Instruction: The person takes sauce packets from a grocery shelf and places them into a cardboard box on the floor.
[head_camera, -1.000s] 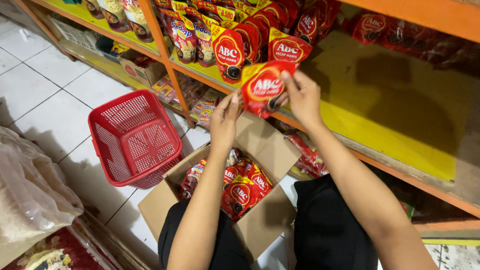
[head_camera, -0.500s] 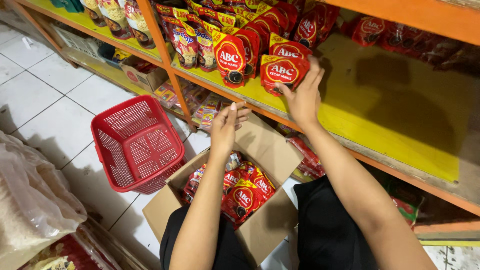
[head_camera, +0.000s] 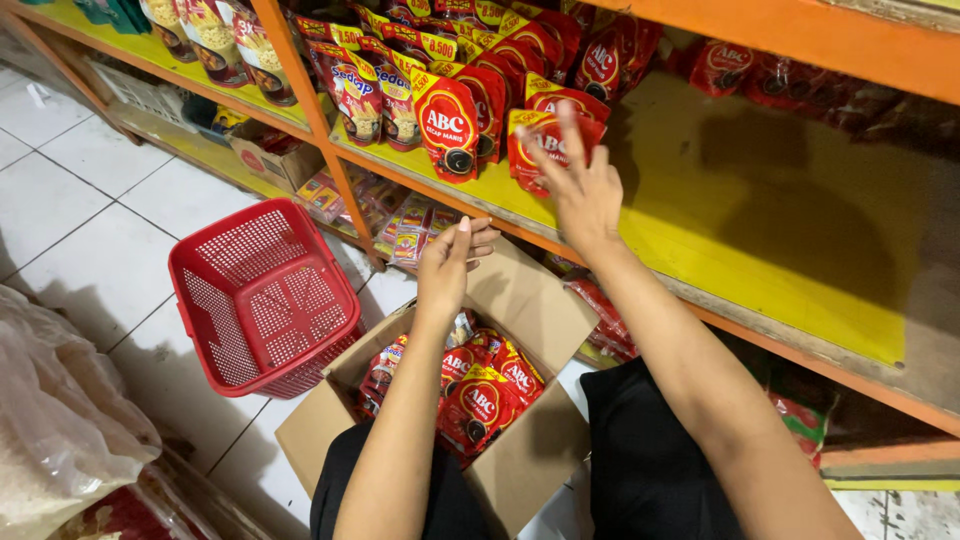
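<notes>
The right hand (head_camera: 583, 190) is up at the yellow shelf (head_camera: 760, 240), fingers spread and resting against a red sauce pouch (head_camera: 535, 150) that stands at the end of the front row; its grip is open, pressing rather than pinching. The left hand (head_camera: 447, 262) hangs lower, loosely curled and holding nothing, just above the cardboard box (head_camera: 520, 470) in the person's lap, where more red pouches (head_camera: 480, 390) lie heaped.

To my eye the pouch wants squaring up: push it back flat against its neighbours so it stands upright and does not slump forward over the shelf's orange lip (head_camera: 640, 275). There is plenty of bare shelf to the right for the row to grow into. To the left an orange upright (head_camera: 310, 110) bounds the bay. A red basket (head_camera: 262, 296) sits on the tiled floor beside the box, close to the left elbow.
</notes>
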